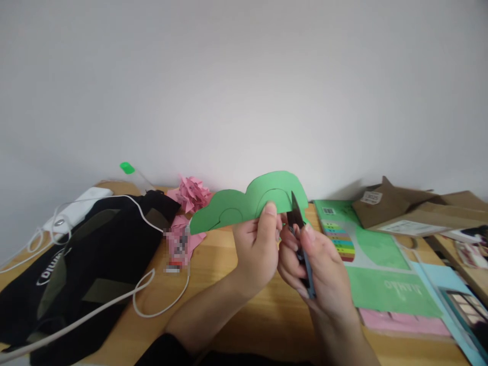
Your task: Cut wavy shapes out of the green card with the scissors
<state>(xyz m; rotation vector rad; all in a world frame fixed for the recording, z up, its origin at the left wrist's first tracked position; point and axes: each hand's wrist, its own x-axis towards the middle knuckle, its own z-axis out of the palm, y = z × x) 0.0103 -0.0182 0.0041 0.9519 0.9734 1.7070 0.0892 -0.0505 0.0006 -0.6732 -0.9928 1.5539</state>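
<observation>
A green sheet of paper (229, 203) with a wavy, cloud-like top edge and drawn curved lines is held up over the table. My left hand (259, 244) pinches its lower edge, thumb in front. In my right hand (320, 269) is a pair of scissors (297, 216) with dark blades and blue-grey handles, my fingers wrapped round them. The blades point up and lie at the paper's right part, beside a drawn curve. Part of the handles is hidden by my fingers.
On the left, a black bag (125, 254) lies under white cables (87, 315) by a white power strip (76, 208). Crumpled pink paper (190, 193) sits behind. At right are a green paper pack (389, 284), a brown cardboard package (415, 206) and a palette-like case (468, 310).
</observation>
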